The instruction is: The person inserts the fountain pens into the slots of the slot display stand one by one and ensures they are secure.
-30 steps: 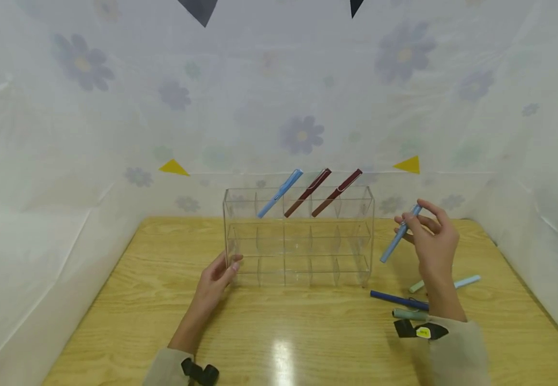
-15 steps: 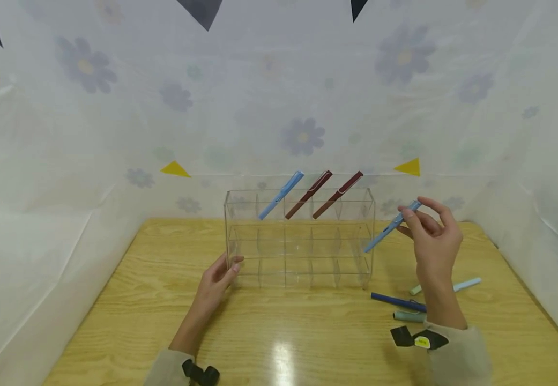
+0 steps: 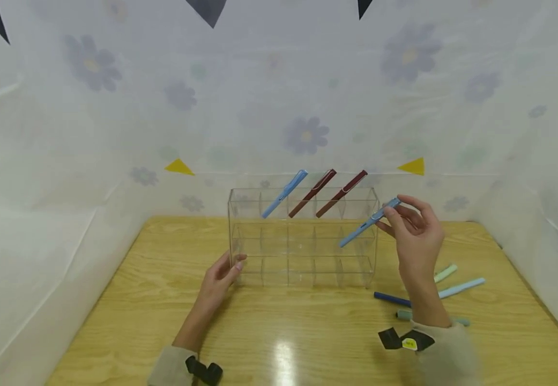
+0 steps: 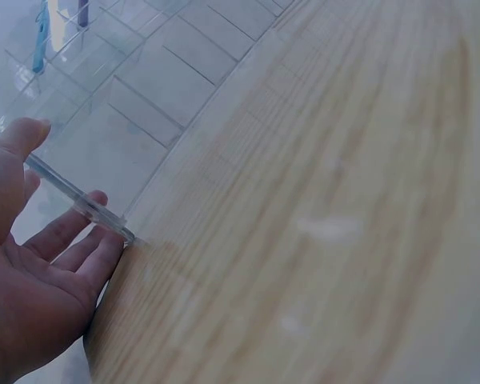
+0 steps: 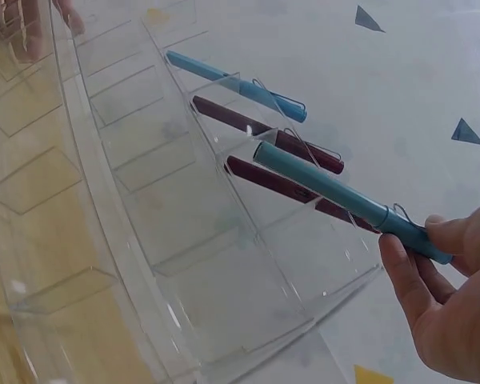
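Note:
A clear tiered pen rack (image 3: 303, 273) stands on the table. My left hand (image 3: 217, 284) grips its left side edge, thumb in front and fingers beyond the panel in the left wrist view. In its top tier lean a light blue pen (image 3: 284, 194) and two dark red pens (image 3: 312, 193), caps upward. My right hand (image 3: 418, 244) pinches a greyish-blue pen (image 3: 363, 228) near its clip end, between thumb and fingers. That pen slants down to the left, its lower end before the rack's right part. In the right wrist view, the held pen (image 5: 324, 186) overlaps a dark red pen (image 5: 268, 178).
Right of the rack, a navy pen (image 3: 391, 298), a pale green pen (image 3: 446, 273), a pale blue pen (image 3: 462, 288) and a grey-green pen (image 3: 404, 315) lie on the wooden table (image 3: 279, 327), partly behind my right forearm. A flowered white curtain (image 3: 259, 107) hangs behind.
My right hand has carried the greyish-blue pen leftward to the rack's right side, and the pen has tipped flatter. My left hand stays at the rack's left edge.

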### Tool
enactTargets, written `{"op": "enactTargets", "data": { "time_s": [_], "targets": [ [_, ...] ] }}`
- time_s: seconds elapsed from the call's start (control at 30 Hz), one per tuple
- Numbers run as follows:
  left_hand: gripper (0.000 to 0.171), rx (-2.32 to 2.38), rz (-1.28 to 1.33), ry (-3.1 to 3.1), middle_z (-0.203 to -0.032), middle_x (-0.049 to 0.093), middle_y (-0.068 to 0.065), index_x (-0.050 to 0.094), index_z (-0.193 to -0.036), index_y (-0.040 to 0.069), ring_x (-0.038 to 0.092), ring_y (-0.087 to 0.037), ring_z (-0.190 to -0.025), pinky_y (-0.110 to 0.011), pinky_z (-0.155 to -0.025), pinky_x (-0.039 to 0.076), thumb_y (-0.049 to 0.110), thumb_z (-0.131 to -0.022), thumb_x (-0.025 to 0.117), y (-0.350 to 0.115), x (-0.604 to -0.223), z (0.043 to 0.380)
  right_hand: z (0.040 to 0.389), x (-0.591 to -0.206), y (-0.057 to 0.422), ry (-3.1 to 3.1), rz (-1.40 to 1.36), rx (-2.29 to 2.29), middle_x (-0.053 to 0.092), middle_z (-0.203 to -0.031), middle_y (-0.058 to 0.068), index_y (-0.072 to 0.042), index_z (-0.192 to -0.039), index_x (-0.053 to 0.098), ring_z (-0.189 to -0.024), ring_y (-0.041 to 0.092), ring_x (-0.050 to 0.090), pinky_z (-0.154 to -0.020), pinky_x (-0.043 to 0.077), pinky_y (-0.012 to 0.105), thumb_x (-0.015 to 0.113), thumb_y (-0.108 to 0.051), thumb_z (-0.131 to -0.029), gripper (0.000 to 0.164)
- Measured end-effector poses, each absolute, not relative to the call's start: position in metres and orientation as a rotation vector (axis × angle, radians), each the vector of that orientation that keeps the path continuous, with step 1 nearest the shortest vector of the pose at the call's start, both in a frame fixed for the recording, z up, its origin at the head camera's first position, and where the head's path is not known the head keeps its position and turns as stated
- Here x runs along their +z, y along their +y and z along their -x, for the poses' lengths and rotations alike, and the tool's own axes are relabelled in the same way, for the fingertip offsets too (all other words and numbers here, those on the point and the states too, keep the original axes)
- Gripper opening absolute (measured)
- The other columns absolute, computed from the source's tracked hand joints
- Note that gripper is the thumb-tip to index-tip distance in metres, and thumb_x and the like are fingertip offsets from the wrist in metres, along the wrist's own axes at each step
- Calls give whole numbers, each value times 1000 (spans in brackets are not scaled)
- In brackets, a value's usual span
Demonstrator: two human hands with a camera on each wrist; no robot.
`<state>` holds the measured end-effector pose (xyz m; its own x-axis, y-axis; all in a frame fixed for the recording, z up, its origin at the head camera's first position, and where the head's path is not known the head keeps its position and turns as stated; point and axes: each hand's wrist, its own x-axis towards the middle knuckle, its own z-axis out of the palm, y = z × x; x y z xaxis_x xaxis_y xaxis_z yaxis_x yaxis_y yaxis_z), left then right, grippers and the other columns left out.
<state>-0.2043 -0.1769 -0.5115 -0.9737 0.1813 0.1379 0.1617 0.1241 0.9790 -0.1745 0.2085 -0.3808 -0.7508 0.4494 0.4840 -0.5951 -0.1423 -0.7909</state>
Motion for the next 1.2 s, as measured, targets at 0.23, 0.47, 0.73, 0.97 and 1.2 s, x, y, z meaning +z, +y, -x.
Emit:
{"op": "enactTargets", "data": {
  "time_s": [0.23, 0.47, 0.73, 0.97, 1.2],
  "targets": [
    [54, 2046, -385, 2327, -136, 64, -19, 43, -155, 5, 57, -38, -130, -29, -93, 51, 17, -106, 60, -175, -510, 206, 188, -371, 185, -1470, -261, 1920, 68, -99, 20, 10, -122, 63, -84, 23, 75, -75, 59, 39, 72, 6, -92, 32],
    [55, 2039, -366, 2317, -138, 63, -17, 43, -156, 8, 56, -37, -132, -44, -101, 48, 20, -106, 60, -175, -508, 206, 203, -371, 163, -1554, -303, 1888, 68, -100, 22, 8, -119, 63, -83, 24, 76, -74, 60, 39, 74, 3, -91, 31],
    [54, 2038, -349, 2330, -138, 63, -18, 43, -156, 7, 57, -37, -131, -46, -100, 48, 20, -106, 60, -177, -510, 206, 212, -376, 139, -1627, -308, 1812, 68, -101, 28, 12, -117, 61, -83, 24, 76, -75, 60, 38, 75, 1, -92, 31],
    [53, 2029, -363, 2347, -137, 64, -17, 44, -156, 7, 57, -37, -130, -44, -95, 50, 19, -106, 60, -177, -511, 205, 213, -385, 123, -1676, -274, 1781, 69, -99, 27, 11, -115, 62, -81, 21, 76, -75, 60, 41, 73, -1, -94, 27],
    [53, 2041, -377, 2347, -136, 64, -19, 44, -155, 5, 58, -38, -128, -36, -91, 51, 17, -106, 60, -177, -511, 205, 215, -397, 107, -1679, -278, 1814, 69, -97, 29, 13, -112, 63, -80, 29, 76, -73, 60, 36, 72, 1, -94, 23]
  ]
}}
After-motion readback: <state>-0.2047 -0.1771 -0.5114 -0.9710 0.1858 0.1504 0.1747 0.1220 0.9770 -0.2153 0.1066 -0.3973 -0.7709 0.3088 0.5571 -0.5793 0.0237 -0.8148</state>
